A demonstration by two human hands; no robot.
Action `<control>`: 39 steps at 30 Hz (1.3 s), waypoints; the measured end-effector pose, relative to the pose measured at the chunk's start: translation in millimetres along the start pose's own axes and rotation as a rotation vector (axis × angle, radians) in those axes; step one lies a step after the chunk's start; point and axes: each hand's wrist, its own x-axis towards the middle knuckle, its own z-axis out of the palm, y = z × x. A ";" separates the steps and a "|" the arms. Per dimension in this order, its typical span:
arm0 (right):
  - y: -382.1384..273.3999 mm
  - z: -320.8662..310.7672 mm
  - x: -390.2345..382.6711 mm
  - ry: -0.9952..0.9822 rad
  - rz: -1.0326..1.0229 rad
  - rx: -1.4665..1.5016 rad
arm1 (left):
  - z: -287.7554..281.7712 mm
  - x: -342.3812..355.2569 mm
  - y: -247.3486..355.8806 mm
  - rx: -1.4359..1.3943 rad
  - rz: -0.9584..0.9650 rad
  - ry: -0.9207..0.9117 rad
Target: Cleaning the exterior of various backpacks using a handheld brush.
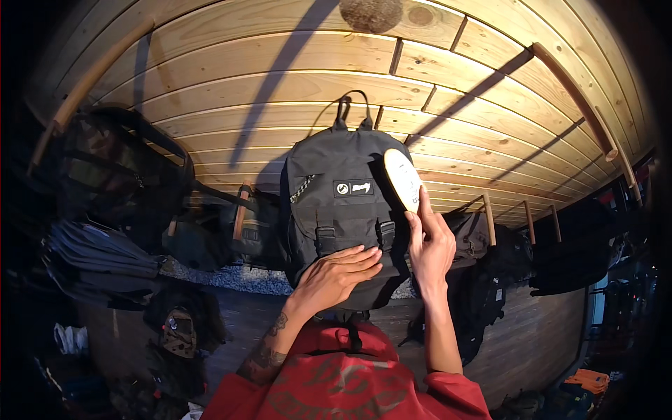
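Note:
A black backpack (325, 157) hangs upright by its top handle against the plank wall, with a logo patch and two buckled straps on its front. My right hand (434, 248) grips a pale oval brush (401, 175), held at the backpack's upper right side; its underside is hidden. My left hand (336, 273) lies open on the lower front of the backpack, fingers stretched out just below the buckles.
Wooden pegs (574, 98) project from the plank wall (245, 42). A camouflage bag (112, 168) and folded dark garments (105, 255) are at left; more dark bags (476, 315) hang at right. A gravel strip (210, 273) borders the floor (539, 329). Orange items (588, 381) sit at lower right.

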 end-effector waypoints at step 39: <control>-76.3 11.1 4.7 -0.318 -0.182 -0.034 | 5.0 -7.5 -2.5 0.023 -0.133 0.033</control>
